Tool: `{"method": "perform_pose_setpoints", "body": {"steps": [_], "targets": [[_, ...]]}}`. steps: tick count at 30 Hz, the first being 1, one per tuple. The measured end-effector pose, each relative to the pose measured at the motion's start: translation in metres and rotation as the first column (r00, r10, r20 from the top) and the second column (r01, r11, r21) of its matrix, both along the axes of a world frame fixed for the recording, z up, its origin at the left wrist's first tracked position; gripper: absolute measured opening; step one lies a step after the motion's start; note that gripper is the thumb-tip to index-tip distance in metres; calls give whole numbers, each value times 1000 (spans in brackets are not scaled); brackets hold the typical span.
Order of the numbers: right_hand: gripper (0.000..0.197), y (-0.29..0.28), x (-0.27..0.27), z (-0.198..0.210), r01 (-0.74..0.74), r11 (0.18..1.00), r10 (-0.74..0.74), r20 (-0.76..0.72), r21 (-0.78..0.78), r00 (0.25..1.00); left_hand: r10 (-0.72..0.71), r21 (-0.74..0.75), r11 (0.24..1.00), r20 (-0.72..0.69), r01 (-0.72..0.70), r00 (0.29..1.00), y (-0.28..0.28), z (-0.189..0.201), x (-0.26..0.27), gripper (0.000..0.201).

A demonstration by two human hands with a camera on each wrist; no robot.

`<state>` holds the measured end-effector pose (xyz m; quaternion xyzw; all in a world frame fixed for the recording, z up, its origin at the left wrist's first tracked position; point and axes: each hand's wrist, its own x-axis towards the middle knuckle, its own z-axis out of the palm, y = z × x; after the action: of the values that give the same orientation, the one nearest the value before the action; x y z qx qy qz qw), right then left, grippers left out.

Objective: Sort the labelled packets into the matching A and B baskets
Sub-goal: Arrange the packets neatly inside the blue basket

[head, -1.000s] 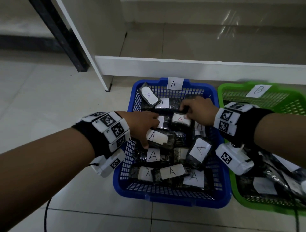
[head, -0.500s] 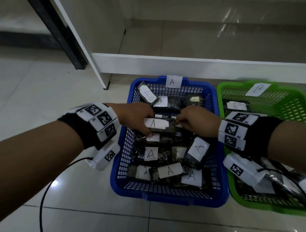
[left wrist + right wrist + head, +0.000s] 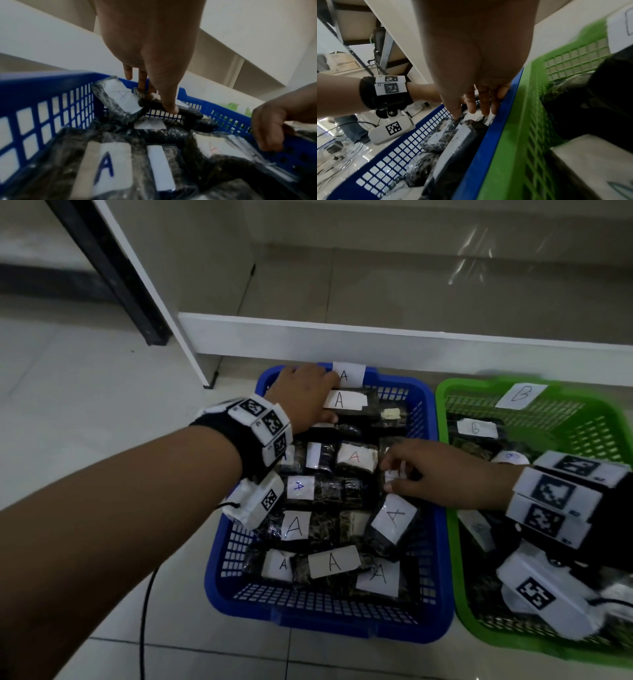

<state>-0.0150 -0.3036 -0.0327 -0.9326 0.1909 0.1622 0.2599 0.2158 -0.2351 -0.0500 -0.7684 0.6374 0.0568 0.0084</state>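
The fingers (image 3: 143,81) of the left hand (image 3: 303,393) were curled over the far end of a dark plastic-wrapped packet with a white paper label marked A (image 3: 346,402), with the thumb pressed against its near side, so the hand gripped it at the back of the blue plastic lattice basket (image 3: 442,529). That packet lay just under the white A tag (image 3: 351,374) fixed to the basket's far rim, and another A-labelled packet (image 3: 120,97) leaned against the far left corner beside it.

The fingers (image 3: 483,102) of the right hand (image 3: 442,474) hung loosely bent over the right side of the blue basket, their tips and the thumb touching the wrapping of a small white-labelled packet (image 3: 394,474); whether they actually pinched it could not be told. Around that hand lay more dark packets with white A labels, one lettered in red (image 3: 356,457) and one tilted against the right wall (image 3: 394,518).

Just beside the blue basket, touching its right wall, stood a green plastic lattice basket (image 3: 445,446) with a white B tag (image 3: 520,396) on its far rim and dark packets inside, one labelled B (image 3: 476,428). Both wrists wore black bands with white marker blocks (image 3: 263,422). The baskets sat on a pale tiled floor (image 3: 85,405) in front of a white shelf unit (image 3: 308,333).
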Motion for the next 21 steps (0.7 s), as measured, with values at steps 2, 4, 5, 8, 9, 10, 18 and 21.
{"method": "perform_pose_setpoints", "body": {"steps": [2,4,5,8,9,10,18,21], "targets": [[27,0,-1,-1,-4,1000,5,18,-10,1000,-12,-5,1000,63,12,998,-1,-2,2,50],[29,-2,1,1,-13,999,17,79,-53,997,-17,-42,999,-31,15,999,1,6,7,42],[32,-4,6,4,-16,994,28,114,-105,993,-10,-68,998,-83,5,996,3,11,12,35],[42,-16,33,11,-2,974,48,198,-226,979,72,-54,995,-128,-79,989,10,20,37,20],[45,-21,45,13,6,967,44,193,-254,980,90,-24,995,-140,-94,986,13,21,43,21],[49,-26,56,13,15,958,33,161,-285,986,84,1,996,-140,-84,987,15,21,46,25],[56,-20,103,-13,47,910,-47,11,-411,999,-17,21,1000,181,14,983,38,3,59,30],[49,-19,103,-20,82,916,-50,91,-392,995,33,6,999,208,-35,977,45,-1,58,26]]}}
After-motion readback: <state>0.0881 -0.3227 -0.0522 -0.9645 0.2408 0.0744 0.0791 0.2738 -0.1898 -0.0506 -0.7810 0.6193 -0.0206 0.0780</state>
